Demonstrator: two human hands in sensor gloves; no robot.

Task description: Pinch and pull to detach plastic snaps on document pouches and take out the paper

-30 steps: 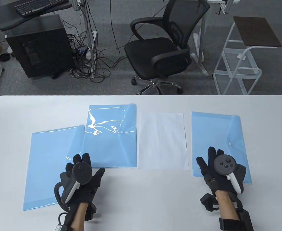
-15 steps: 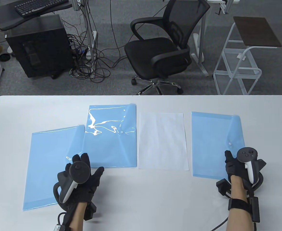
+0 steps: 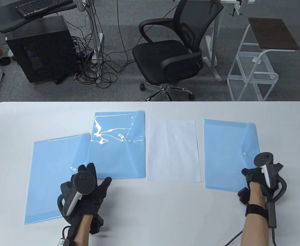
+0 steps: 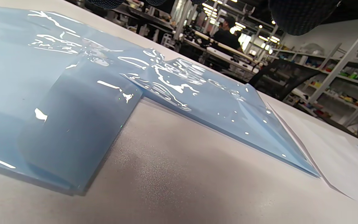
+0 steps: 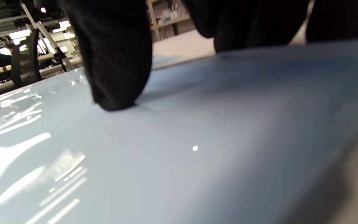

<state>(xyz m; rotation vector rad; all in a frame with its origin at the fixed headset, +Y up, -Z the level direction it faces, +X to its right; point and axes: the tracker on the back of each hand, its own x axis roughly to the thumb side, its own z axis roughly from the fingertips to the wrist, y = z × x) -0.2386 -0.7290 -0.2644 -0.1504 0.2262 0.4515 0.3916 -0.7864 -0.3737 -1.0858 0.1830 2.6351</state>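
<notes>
Resting my right hand [image 3: 255, 176] on the pouch [image 3: 229, 151], fingertips [image 5: 117, 77] touching, gripping nothing I can see. It looks thin, slippery, bendy. I'd pinch the flap by the snap [image 3: 245, 153], just ahead.

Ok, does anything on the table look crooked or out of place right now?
Yes. The leftmost pouch lies tilted, not squared to the table edge like the others, and the middle pouch overlaps its far right corner. The middle pouch's surface also looks wrinkled under the glare. The paper sheet and the right pouch lie flat and fairly straight.
</notes>
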